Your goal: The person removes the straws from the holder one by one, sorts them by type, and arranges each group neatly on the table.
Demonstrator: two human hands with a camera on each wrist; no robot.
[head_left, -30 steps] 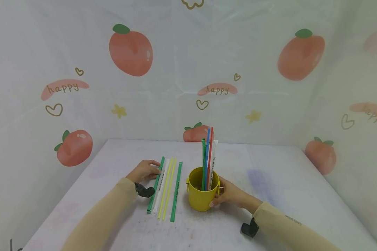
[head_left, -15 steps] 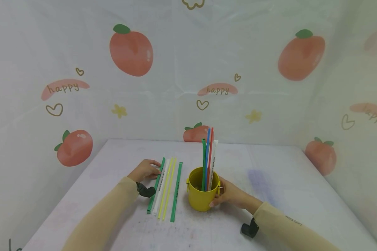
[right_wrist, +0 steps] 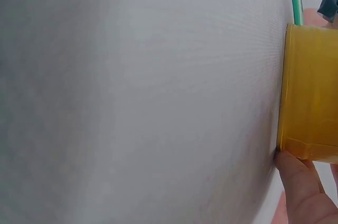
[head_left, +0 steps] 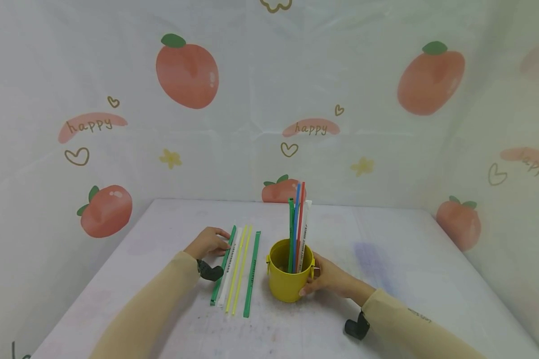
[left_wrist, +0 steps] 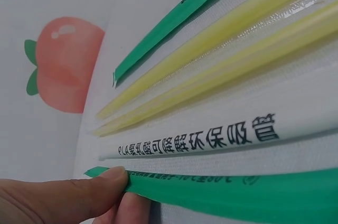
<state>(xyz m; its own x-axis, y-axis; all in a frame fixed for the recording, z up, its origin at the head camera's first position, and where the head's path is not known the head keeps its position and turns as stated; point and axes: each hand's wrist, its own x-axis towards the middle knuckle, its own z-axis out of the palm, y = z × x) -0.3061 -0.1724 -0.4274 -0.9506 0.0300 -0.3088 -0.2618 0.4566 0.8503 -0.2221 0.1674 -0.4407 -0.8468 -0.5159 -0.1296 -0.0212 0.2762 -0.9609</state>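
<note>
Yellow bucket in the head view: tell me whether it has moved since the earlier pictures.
No, the yellow bucket shows no visible shift against the peach print behind it; the right hand holds it.

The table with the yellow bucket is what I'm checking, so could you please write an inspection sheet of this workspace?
Surface: white table, with a bluish smudge.
Job's things: left green straw, white straw, two yellow straws and right green straw lie in a row; green, blue, red and white straws stand in the yellow bucket.
Clutter: nothing seen.
Grips: left hand pinches the left green straw near its far end; right hand holds the bucket's side.
Cables: thin dark thing at the head view's lower left; cannot tell what.
Surroundings: pale backdrop printed with fruit and "happy".
</note>
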